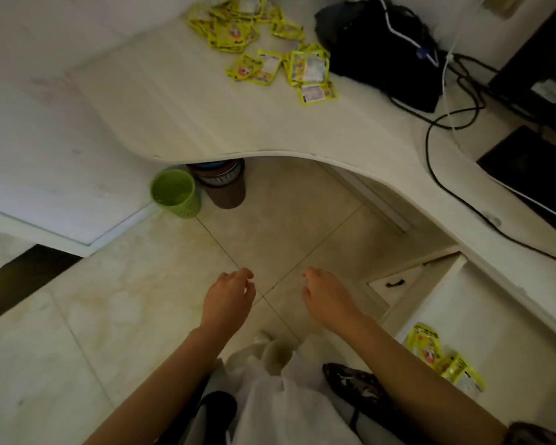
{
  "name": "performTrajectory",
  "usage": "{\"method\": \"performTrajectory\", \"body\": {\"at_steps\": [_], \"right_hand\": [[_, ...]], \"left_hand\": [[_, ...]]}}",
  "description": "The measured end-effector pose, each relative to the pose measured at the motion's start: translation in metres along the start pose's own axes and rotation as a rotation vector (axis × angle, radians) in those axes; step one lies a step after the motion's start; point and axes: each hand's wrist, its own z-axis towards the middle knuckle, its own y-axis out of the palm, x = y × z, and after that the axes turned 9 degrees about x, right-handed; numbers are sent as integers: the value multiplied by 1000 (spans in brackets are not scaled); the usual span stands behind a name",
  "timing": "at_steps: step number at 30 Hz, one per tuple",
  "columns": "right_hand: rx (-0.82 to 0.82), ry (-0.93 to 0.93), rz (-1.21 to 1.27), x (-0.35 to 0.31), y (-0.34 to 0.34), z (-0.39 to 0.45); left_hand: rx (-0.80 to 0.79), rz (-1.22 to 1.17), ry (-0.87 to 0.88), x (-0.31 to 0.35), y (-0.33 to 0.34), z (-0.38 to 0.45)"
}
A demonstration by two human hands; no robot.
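My left hand [228, 297] and my right hand [326, 295] hang side by side over the tiled floor, palms down, fingers loosely curled, holding nothing. Several yellow sachets [264, 46] lie scattered on the far part of the white curved desk [238, 130], well beyond both hands. A few more yellow sachets [443, 361] lie in the open white drawer [495, 316] to the right of my right forearm.
A green bin [174, 194] and a brown bin [223, 184] stand on the floor under the desk edge. A black bag [379, 49], cables [443, 130] and a dark flat device [533, 175] occupy the desk's right side. White clothing [280, 396] is below my arms.
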Motion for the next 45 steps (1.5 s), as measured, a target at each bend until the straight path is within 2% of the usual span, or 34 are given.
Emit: {"method": "performTrajectory", "body": {"at_steps": [9, 15, 25, 31, 38, 45], "right_hand": [[77, -50, -2, -43, -38, 102], [134, -80, 3, -51, -81, 184], [108, -170, -79, -46, -156, 319], [111, -149, -69, -41, -184, 377], [152, -42, -88, -31, -199, 434], [148, 66, -266, -11, -203, 480]], "left_hand": [[56, -15, -37, -24, -30, 102], [89, -16, -45, -7, -39, 190], [119, -96, -93, 30, -49, 332], [77, -78, -111, 35, -51, 399], [15, -72, -76, 31, -57, 481], [-9, -55, -31, 23, -66, 566]]}}
